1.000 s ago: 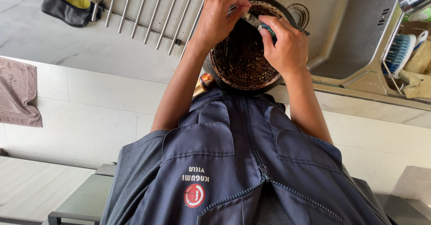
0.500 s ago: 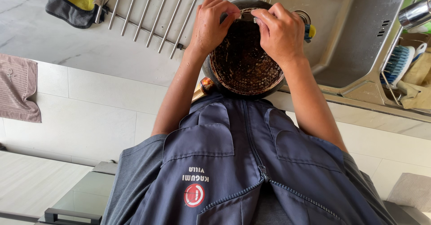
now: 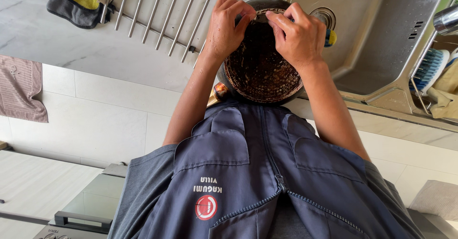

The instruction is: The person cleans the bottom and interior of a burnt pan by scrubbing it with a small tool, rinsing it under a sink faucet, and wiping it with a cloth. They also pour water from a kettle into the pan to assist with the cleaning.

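A dark, crusted pan (image 3: 260, 69) is held against the person's chest, at the edge of the steel sink (image 3: 381, 43). The left hand (image 3: 228, 26) curls its fingers over the pan's far rim, clamped on it. The right hand (image 3: 298, 34) grips the same rim beside it, fingers pinched together there. A metal rack (image 3: 157, 10) lies on the tabletop (image 3: 52, 43) beside the pan.

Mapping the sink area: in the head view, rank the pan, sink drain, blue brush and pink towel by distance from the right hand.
1. pan, touched by the right hand.
2. sink drain, just beyond.
3. blue brush, far right.
4. pink towel, far left.
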